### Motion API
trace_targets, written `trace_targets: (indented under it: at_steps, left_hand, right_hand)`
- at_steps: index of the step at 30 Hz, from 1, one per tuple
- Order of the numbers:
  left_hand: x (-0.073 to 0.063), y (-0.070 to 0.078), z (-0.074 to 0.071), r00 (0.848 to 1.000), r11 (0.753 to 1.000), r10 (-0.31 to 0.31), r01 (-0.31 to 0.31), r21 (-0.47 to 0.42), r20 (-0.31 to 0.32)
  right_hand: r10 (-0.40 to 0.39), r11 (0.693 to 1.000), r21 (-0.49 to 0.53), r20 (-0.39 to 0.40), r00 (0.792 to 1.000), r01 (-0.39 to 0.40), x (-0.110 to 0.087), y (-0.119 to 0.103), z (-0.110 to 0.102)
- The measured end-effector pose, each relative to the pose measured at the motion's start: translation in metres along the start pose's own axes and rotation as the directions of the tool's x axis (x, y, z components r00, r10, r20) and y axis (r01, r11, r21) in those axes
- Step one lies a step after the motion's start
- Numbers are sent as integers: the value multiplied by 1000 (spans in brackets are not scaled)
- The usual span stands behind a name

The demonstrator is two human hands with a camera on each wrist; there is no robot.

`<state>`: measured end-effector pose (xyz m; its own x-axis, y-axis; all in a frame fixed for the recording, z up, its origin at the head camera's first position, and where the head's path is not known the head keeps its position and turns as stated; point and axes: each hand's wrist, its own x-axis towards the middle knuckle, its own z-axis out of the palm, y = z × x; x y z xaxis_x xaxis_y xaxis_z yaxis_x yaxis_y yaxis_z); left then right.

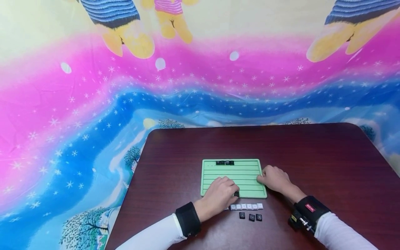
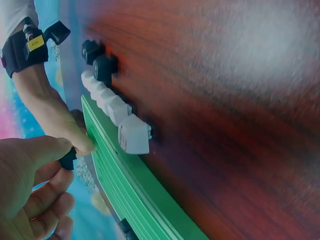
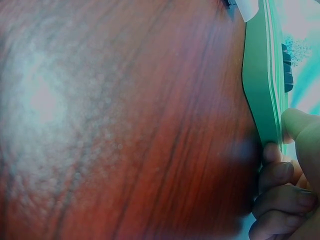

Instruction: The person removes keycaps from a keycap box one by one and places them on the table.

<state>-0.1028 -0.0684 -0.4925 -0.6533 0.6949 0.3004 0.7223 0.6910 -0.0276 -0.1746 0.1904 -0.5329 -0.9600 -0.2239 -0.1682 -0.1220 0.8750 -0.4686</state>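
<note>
My left hand (image 1: pixel 217 193) is over the near part of a green ridged board (image 1: pixel 247 177). Between thumb and fingertips it pinches a black keycap (image 2: pixel 68 159), held above the board. At the board's right edge is my right hand (image 1: pixel 275 178), its thumb on the top face and its fingers (image 3: pixel 277 173) curled against the side. Several black keycaps (image 1: pixel 225 162) stand side by side along the board's far edge. In front of the board runs a row of white keycaps (image 1: pixel 249 206), its left end partly hidden by my left hand.
Nearer than the white row lie three loose black keycaps (image 1: pixel 251 217). Everything rests on a dark reddish-brown table (image 1: pixel 312 149) with rounded far corners. A colourful printed cloth (image 1: pixel 200 80) hangs behind it. Both wrists wear black straps (image 1: pixel 188 219).
</note>
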Motion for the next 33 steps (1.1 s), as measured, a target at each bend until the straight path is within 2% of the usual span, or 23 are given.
trace_targets:
  at_steps: [12, 18, 23, 33]
  left_hand:
    - [-11, 7, -1, 998, 1000, 6, -5, -23, 62]
    - [-19, 12, 3, 995, 999, 42, -40, -23, 93]
    - [-23, 15, 4, 993, 999, 48, -48, -4, 109]
    - [-30, 20, 4, 981, 996, 86, -91, 17, 175]
  right_hand:
    - [-6, 1000, 0, 2, 1000, 6, 0, 0, 0]
    - [-1, 1000, -1, 0, 1000, 1, 1, 1, 1]
    - [-11, 1000, -1, -6, 1000, 11, 1, 3, 2]
    - [-18, 1000, 7, -9, 1000, 18, 1, 4, 2]
